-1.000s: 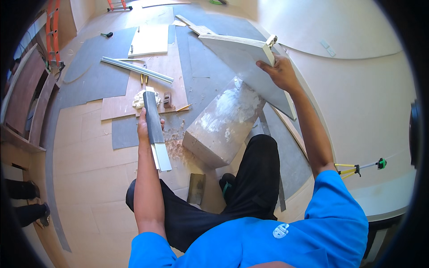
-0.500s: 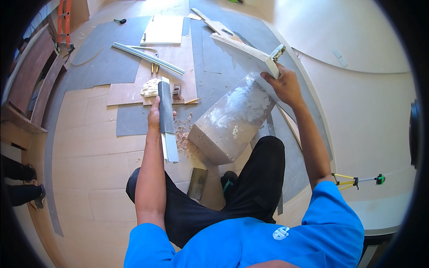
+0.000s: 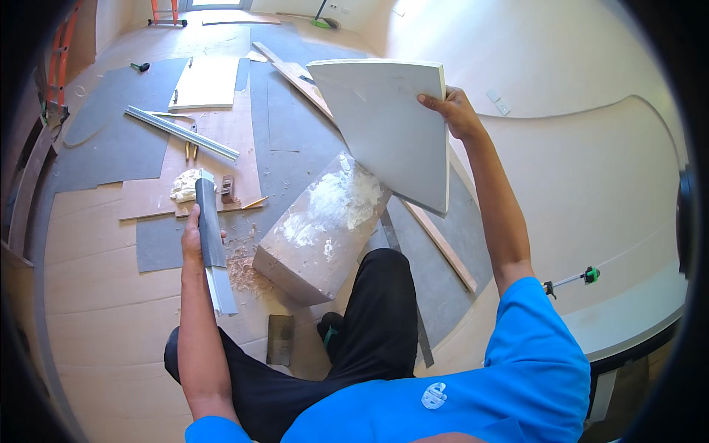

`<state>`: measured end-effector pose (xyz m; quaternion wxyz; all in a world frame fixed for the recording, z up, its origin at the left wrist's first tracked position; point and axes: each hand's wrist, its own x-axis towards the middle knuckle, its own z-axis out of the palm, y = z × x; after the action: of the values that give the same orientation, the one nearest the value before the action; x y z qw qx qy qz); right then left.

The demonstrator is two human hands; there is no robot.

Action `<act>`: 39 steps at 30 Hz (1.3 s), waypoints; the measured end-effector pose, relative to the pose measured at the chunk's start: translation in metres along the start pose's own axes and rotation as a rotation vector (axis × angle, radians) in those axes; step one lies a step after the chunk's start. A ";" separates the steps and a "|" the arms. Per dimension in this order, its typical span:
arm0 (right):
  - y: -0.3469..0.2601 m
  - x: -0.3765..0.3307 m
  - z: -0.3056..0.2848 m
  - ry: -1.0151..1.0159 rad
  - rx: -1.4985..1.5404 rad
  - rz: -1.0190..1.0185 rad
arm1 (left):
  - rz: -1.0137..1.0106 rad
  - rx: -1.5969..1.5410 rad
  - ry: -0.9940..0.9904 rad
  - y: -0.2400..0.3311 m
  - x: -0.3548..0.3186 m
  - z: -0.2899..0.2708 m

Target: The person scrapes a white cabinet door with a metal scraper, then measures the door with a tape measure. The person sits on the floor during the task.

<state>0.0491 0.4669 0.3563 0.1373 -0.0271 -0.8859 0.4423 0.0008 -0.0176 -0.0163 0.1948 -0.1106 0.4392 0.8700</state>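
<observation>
My left hand (image 3: 192,238) is closed round a long sanding strip (image 3: 212,229), a pale straight bar with dark grey abrasive sheet wrapped on its upper part. At the right, my right hand (image 3: 459,112) grips the edge of a flat whitish door panel (image 3: 391,133), thumb on its face. The panel is held tilted above the floor, its lower part close to the far end of a brown box-like block (image 3: 295,247) smeared with white powder. Beyond the left hand lie a crumpled cream cloth (image 3: 185,184), a small hand plane (image 3: 227,189) and a pencil (image 3: 255,202).
Wood shavings (image 3: 247,269) lie beside the block. Farther off are pliers (image 3: 191,144), a metal channel (image 3: 181,133) and a white board (image 3: 204,83). A wooden strip (image 3: 439,244) lies right of the block. Orange ladder legs (image 3: 59,66) stand at the far left.
My right hand has turned the panel so its broad face shows instead of its narrow edge. The left hand keeps hold of the sanding strip; the whole view has shifted right.
</observation>
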 end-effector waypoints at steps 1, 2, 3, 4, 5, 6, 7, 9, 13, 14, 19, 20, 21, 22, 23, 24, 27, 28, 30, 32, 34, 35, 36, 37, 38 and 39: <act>0.001 0.001 -0.001 0.001 -0.002 0.007 | -0.007 0.024 0.021 0.003 -0.006 0.005; 0.002 0.001 -0.002 0.008 -0.021 0.012 | -0.017 0.047 0.042 0.003 -0.010 0.010; 0.000 0.002 0.001 0.009 -0.030 0.009 | -0.013 0.039 0.030 0.003 -0.009 0.007; -0.002 0.001 0.003 0.011 -0.041 0.007 | -0.011 0.031 0.017 0.003 -0.006 0.005; -0.003 -0.001 0.004 0.009 -0.066 0.013 | -0.012 0.022 0.003 0.000 -0.004 0.005; -0.005 -0.004 0.008 0.007 -0.086 0.020 | -0.010 0.016 0.005 -0.001 -0.002 0.005; -0.007 -0.008 0.016 0.000 -0.103 0.027 | -0.007 0.011 0.012 -0.002 0.000 0.006; -0.018 -0.029 0.043 -0.004 -0.238 0.032 | -0.001 0.012 0.035 -0.002 0.007 0.002; -0.027 -0.092 0.133 -0.014 -0.525 -0.142 | 0.022 -0.038 0.114 -0.005 0.023 -0.014; -0.018 -0.106 0.155 -0.013 -0.558 -0.234 | 0.043 -0.049 0.151 -0.005 0.024 -0.017; 0.029 -0.180 0.245 -0.040 -0.705 -0.308 | 0.007 -0.033 0.266 -0.012 0.010 0.002; 0.034 -0.189 0.255 -0.043 -0.728 -0.338 | 0.006 -0.018 0.269 -0.007 0.005 0.015; 0.047 -0.198 0.267 -0.048 -0.738 -0.368 | 0.006 0.005 0.281 -0.004 0.002 0.021; 0.056 -0.205 0.279 -0.057 -0.744 -0.401 | 0.010 0.030 0.270 -0.004 0.001 0.019; 0.061 -0.212 0.289 -0.082 -0.754 -0.390 | 0.012 0.055 0.257 -0.005 0.001 0.017; 0.065 -0.215 0.297 -0.103 -0.770 -0.386 | 0.020 0.075 0.237 -0.004 0.002 0.018; 0.079 -0.223 0.314 -0.165 -0.828 -0.383 | 0.032 0.128 0.220 -0.008 0.008 0.021; 0.082 -0.223 0.318 -0.169 -0.845 -0.405 | 0.023 0.130 0.203 -0.010 0.010 0.020; 0.087 -0.228 0.323 -0.187 -0.895 -0.443 | 0.028 0.153 0.188 -0.015 0.011 0.022; 0.097 -0.237 0.324 -0.216 -0.960 -0.475 | 0.012 0.170 0.183 -0.021 0.009 0.026; 0.114 -0.248 0.319 -0.331 -0.927 -0.452 | 0.004 0.177 0.142 -0.024 0.010 0.033; 0.122 -0.254 0.314 -0.388 -0.910 -0.437 | -0.002 0.181 0.119 -0.028 0.011 0.038; 0.118 -0.251 0.312 -0.447 -0.946 -0.451 | 0.014 0.174 0.127 -0.025 0.010 0.035; 0.111 -0.248 0.307 -0.509 -0.980 -0.458 | 0.025 0.170 0.135 -0.027 0.010 0.030; 0.103 -0.242 0.301 -0.571 -1.012 -0.467 | 0.035 0.167 0.143 -0.029 0.009 0.024; 0.092 -0.227 0.291 -0.654 -0.945 -0.375 | 0.061 0.181 0.152 -0.025 0.005 0.019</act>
<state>0.1823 0.2581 0.0675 -0.0932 0.2089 -0.9724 -0.0455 0.0067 0.0120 -0.0252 0.1436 -0.1446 0.5327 0.8214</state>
